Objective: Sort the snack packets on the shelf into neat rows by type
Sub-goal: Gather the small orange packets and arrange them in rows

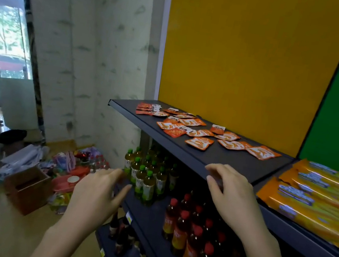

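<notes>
Snack packets (188,129) lie loose on the top shelf (182,153), from mid-depth back to the yellow panel (244,51); most are scattered at odd angles, some overlapping; only a small stack (145,108) at the far left rear looks ordered; sorting barely begun, I'd say.

Left hand (95,192) hangs low in front of the green-capped bottles (146,178), fingers (111,174) spread and relaxed, nothing in them; cannot tell if it touches a bottle. Right hand (233,197) hovers at the shelf's front lip, fingers loosely curled, holding nothing; no packet touched.

Risks from here:
- The packets look flat, glossy and light. A sweeping gather could skid them forward; the front packet (199,142) is nearest the edge and could drop among the red-capped bottles (192,226) or to the floor.
- The types look alike: all orange, darker ones mixed with paler ones, print too small to read. A fast grab could put the wrong kind in a row.
- Overlapped packets may come up two at once; the slick stack may fan out if nudged.
- The rightmost packet (263,152) sits near the long orange packs (318,198) on the neighbouring shelf; a push to the right could slide it across.
- The left wrist is close to the bottles; a careless lift could knock one over.
</notes>
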Available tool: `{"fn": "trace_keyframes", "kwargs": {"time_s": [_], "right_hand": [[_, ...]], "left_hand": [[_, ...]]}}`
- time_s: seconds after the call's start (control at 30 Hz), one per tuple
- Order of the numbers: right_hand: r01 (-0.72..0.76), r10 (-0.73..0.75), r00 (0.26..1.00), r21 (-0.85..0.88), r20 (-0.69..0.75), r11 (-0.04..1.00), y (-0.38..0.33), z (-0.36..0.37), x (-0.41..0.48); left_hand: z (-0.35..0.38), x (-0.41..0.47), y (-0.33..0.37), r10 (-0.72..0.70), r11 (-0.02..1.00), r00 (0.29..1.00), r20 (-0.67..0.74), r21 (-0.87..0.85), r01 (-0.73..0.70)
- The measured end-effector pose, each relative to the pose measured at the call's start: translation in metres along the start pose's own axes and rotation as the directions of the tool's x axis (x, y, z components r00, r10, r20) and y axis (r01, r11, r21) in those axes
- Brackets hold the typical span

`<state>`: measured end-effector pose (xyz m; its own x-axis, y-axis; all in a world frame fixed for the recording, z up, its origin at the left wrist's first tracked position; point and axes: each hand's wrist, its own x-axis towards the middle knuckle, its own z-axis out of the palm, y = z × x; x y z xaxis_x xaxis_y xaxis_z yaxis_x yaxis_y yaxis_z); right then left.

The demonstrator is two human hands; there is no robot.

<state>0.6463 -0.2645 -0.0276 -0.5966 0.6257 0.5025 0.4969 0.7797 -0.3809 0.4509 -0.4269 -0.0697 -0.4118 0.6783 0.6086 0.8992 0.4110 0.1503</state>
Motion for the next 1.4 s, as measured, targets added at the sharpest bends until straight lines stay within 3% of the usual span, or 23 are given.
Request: {"fn": "trace_keyframes", "kwargs": {"time_s": [0.2,0.33,0.53,0.7,0.87,1.1,1.3,1.4], "right_hand": [[-0.197,0.194,0.98,-0.057,-0.046,0.979,0.011,0.029,0.097],[-0.341,0.355,0.933,-0.182,0.054,0.922,0.02,0.052,0.145],[-0.423,0.469,0.872,-0.264,0.143,0.867,0.03,0.078,0.182],[-0.497,0.547,0.833,-0.326,0.08,0.804,0.033,0.09,0.2],[-0.608,0.651,0.759,-0.346,0.01,0.714,0.034,0.102,0.215],[-0.758,0.777,0.63,-0.221,-0.001,0.614,0.036,0.099,0.216],[-0.804,0.814,0.581,-0.135,0.031,0.579,0.032,0.079,0.205],[-0.816,0.81,0.578,-0.089,-0.1,0.572,0.039,0.059,0.206]], "left_hand": [[0.037,0.097,-0.021,0.084,0.996,0.996,-0.007,-0.034,-0.085],[0.064,0.144,-0.026,0.103,0.99,0.994,-0.019,-0.093,-0.105],[0.103,0.201,-0.016,0.183,0.958,0.983,0.012,-0.227,-0.176],[0.129,0.258,0.002,0.288,0.894,0.957,0.014,-0.363,-0.264],[0.167,0.315,0.032,0.393,0.896,0.897,0.204,-0.307,-0.322],[0.211,0.361,0.061,0.402,0.915,0.769,0.496,-0.181,-0.362],[0.221,0.378,0.066,0.458,0.889,0.631,0.626,-0.314,-0.334],[0.222,0.381,0.067,0.47,0.882,0.621,0.627,-0.369,-0.294]]}}
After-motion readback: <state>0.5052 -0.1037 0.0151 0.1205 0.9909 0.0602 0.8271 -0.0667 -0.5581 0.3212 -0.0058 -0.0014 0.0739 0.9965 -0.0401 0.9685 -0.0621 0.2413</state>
